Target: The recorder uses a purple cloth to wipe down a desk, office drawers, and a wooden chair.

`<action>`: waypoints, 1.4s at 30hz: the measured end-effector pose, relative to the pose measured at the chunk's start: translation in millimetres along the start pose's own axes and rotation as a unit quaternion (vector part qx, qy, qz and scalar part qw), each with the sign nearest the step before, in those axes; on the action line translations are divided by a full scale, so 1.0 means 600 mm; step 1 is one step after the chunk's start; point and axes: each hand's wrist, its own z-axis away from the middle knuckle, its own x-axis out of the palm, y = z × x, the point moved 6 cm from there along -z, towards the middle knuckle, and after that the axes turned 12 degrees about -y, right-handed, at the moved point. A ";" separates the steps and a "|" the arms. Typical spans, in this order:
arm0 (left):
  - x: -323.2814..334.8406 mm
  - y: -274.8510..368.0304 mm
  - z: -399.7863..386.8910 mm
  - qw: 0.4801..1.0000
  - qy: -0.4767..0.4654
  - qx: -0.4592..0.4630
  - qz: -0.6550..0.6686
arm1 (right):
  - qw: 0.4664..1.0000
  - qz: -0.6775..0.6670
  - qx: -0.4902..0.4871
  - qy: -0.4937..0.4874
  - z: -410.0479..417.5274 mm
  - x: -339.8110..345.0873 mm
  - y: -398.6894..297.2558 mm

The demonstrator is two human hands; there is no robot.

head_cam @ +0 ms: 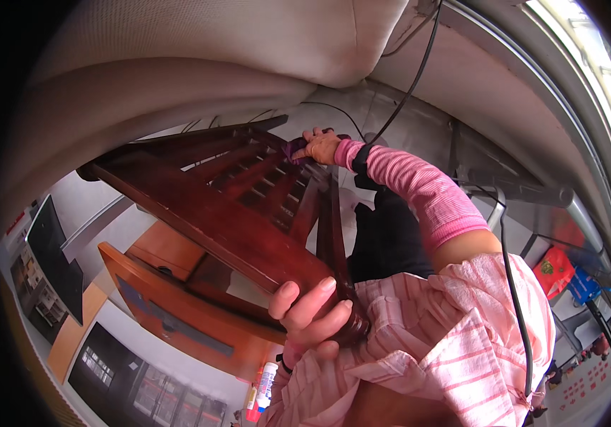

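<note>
A dark red wooden chair (pixel 220 213) with a slatted back lies tilted in front of me. My left hand (pixel 311 312) curls its fingers over the near corner of its broad top rail. Farther off, my right hand (pixel 322 147) presses a crumpled purple cloth (pixel 296 151) against the far end of the slats. Part of the cloth is hidden beneath that hand. A pink striped sleeve (pixel 423 184) covers my right forearm, with a black band near the wrist.
A large pale padded surface (pixel 220 37) overhangs the chair. Black cables (pixel 417 80) hang beside my right arm. An orange-brown wooden desk (pixel 177 309), a monitor (pixel 55 256) and a white bottle (pixel 266 381) are at left. Red (pixel 553 271) and blue bags (pixel 584 285) sit at right, near the window (pixel 604 80).
</note>
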 end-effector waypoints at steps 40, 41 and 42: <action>-0.001 0.003 -0.004 0.999 -0.019 0.025 -0.019 | 0.995 0.062 0.045 0.071 0.086 0.048 0.019; 0.000 0.000 -0.001 0.999 -0.015 0.020 -0.024 | 0.995 0.044 0.071 0.061 0.097 0.053 0.045; 0.003 -0.002 -0.002 0.999 -0.011 0.019 -0.026 | 0.994 0.047 0.071 0.061 0.106 0.054 0.055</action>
